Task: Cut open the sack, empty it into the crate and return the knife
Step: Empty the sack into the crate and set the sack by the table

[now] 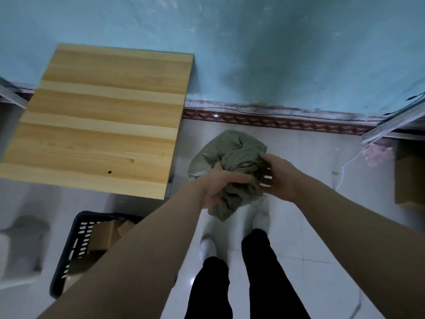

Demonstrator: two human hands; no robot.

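Between the hands: a crumpled olive-green woven sack point(232, 162) is held above the white tiled floor point(310, 238), in front of the person's legs.
Left fingers: the left hand point(220, 183) is clenched into a bunch of the sack's fabric at its near side, the fingers point(234, 179) curled over the folds.
Right fingers: the right hand point(276, 178) is closed on the opposite gather of cloth, thumb on top; pale nails are seen on the fingers point(265, 180).
Sack material: a limp, thin weave is shown, deeply creased, with a frayed edge by the right palm; it hangs slack and looks empty, though its inside is not seen.
Crate: a dark slotted plastic crate point(69, 256) is set on the floor to the left, partly hidden by the left forearm; brown cardboard boxes point(103, 236) are seen lying in it.
Table: a pale wooden tabletop with striped grain point(103, 118) is seen beyond the crate, against the blue-green painted wall point(276, 54); its surface is smooth and bare but for a small dark speck.
Knife: none is seen in either hand, on the table or on the floor; its place cannot be told.
Progress: emptying is judged done, since the sack is slack and the crate is filled.
Left to do: the sack is judged as being bundled up; whether the knife is returned cannot be told.
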